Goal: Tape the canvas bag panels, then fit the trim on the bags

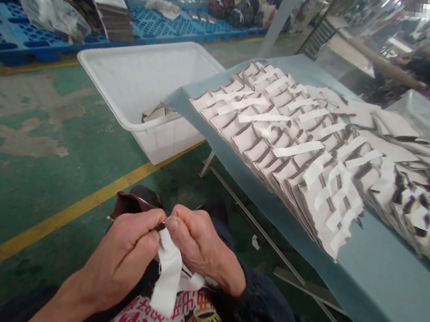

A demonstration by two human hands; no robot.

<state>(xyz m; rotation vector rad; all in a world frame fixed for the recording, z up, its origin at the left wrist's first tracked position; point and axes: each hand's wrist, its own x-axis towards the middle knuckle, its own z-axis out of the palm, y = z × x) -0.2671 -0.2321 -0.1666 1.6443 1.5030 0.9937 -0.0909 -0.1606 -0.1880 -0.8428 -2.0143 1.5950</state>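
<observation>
Above my lap, my left hand point(127, 254) and my right hand point(202, 245) meet, thumbs and fingers pinched closed on a fabric piece. Its dark brown part point(129, 205) sticks out behind my left hand. A white cloth strip point(168, 275) hangs down between the hands, in front of my printed apron point(141, 316). Most of the piece is hidden by the fingers. To the right, rows of overlapping cream fabric pieces point(249, 139) with brown edges lie on the table, several with white strips across them.
The pieces lie on a blue-covered table point(370, 300) close on my right. A white plastic bin point(121, 92) with some fabric inside stands ahead, against the table corner. Blue pallets point(153, 25) with bundles are behind it. A yellow line point(88, 203) crosses the green floor.
</observation>
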